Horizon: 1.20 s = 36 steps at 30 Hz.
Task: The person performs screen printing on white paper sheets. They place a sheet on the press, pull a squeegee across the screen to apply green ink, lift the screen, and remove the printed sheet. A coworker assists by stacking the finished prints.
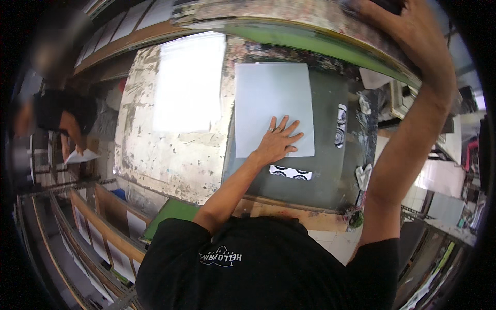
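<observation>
My left hand (279, 139) lies flat with fingers spread on the lower right part of a white sheet of paper (268, 95). Under the sheet is a dark grey-green printing board (330, 181). Two white strips with black patterns are fixed on the board: a lower strip (291, 172) just below the sheet and an upright strip (340, 125) to its right. Up at the far right, my right hand (413, 36) grips a raised, paint-stained screen frame (289, 15) with a green underside. Part of that grip is cut off and blurred.
A stack of white paper (188, 82) sits on the stained table (144, 150) to the left. Wooden racks (93, 227) holding sheets stand at lower left. Another person (64, 111) bends over paper at far left. Crumpled white scraps (363, 175) lie by the board's right edge.
</observation>
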### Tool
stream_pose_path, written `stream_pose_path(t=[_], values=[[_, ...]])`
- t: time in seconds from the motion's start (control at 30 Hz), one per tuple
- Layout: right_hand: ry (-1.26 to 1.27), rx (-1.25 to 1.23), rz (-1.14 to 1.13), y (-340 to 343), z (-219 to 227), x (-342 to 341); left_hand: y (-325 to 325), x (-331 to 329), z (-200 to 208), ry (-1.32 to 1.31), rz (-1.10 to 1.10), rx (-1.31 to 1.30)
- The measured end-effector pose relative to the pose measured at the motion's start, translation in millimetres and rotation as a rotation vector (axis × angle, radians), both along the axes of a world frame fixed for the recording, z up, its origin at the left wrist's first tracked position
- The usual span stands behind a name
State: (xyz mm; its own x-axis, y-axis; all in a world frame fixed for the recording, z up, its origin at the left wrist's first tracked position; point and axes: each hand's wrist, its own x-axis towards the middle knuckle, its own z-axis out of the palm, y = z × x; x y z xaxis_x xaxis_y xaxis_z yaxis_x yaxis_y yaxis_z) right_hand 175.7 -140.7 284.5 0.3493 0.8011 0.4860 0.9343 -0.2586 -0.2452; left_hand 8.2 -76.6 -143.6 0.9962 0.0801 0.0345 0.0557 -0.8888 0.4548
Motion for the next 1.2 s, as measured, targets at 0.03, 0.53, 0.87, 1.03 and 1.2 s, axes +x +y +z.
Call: stream_pose_path(t=[0.03,0.53,0.87,1.03,1.2], values=[[0.011,0.018,0.044,1,-1,9,-7,10,0,-0.001,-0.029,0.01],[-0.019,0.059,0.102,0,-5,10,-62,29,4,0.014,-0.201,-0.017],[-0.085,0.076,0.063,2,-10,15,-68,24,5,0.015,-0.209,-0.032],[0.161,-0.024,0.134,-3,2,19,-56,21,8,-0.186,-0.184,-0.16],[0.023,0.01,0.03,-6,-6,-5,-16,-10,65,-0.451,0.206,-0.597]])
